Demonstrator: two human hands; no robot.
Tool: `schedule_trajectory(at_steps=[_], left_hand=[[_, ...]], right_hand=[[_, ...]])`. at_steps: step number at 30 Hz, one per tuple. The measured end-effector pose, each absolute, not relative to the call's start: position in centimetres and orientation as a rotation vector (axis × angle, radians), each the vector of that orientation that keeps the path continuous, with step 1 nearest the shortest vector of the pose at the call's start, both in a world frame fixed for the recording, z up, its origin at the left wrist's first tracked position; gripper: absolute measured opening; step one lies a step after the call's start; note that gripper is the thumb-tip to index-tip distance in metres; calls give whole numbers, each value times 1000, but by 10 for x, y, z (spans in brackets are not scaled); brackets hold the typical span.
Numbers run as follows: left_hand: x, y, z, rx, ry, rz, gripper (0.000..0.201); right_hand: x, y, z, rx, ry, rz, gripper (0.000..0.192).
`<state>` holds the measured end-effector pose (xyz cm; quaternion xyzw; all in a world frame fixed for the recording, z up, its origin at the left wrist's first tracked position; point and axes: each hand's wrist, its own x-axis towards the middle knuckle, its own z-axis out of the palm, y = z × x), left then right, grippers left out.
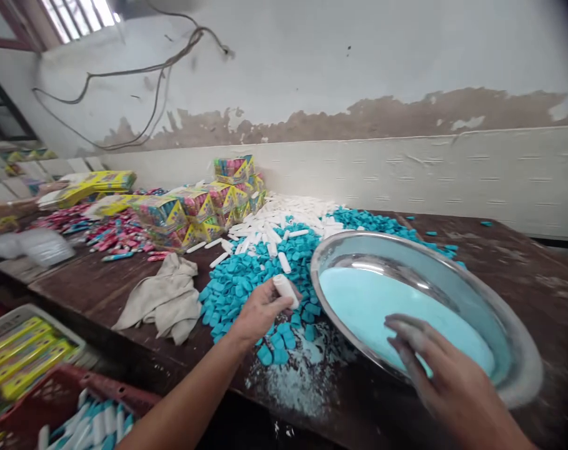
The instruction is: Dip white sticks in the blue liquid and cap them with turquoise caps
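My left hand (261, 310) grips a short white plastic tube (286, 289) over a heap of blue caps (250, 275). My right hand (440, 372) hovers with spread, powder-dusted fingers over a tilted steel bowl (518, 350) filled with light blue powder (382, 306); it holds nothing. More white tubes (284, 222) lie piled behind the caps. Spilled blue powder (297, 375) dusts the dark wooden table (522, 262) below the bowl's near rim.
A crumpled beige cloth (164, 299) lies left of the caps. Colourful small boxes (204, 206) and pink-blue wrapped items (110, 237) sit further back left. A red crate (68, 406) with capped tubes and a tray of yellow packs (21, 356) stand at lower left.
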<state>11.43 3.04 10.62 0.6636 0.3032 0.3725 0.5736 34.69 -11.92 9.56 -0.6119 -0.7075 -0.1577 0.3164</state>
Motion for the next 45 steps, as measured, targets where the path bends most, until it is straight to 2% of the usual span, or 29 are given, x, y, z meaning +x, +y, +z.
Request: schedule_trajectory(at_steps=[3,5,9,13,20,26,33,40,45], left_hand=[[65,27,76,1439,900,984,17],[42,23,54,1407,964,1006,16],[25,17,22,1377,985,993,16],[24,16,8,1373,916,1012,16],[22,15,3,1424,873,1019,18],[19,13,2,1470,861,1003,16],[19,12,6,1497,886,980,18],[19,11,7,1540,913,953,19],[19,10,30,1784,876,817,18]], right_hand=[[305,-123,78,-1347,-2136,-343,29],[280,-111,65,-1337,-2239,-214,32],[249,-55,48,-1694,-2209,46,37],[236,7,47,-2055,-2130,21,31],[226,51,35,-2160,-2071,-42,17],[234,35,31,-1991,-2130,168,23],[227,4,39,-1491,-2051,447,18],[222,-8,41,-1409,-2013,479,17],[216,-15,66,-1395,-1891,696,12]])
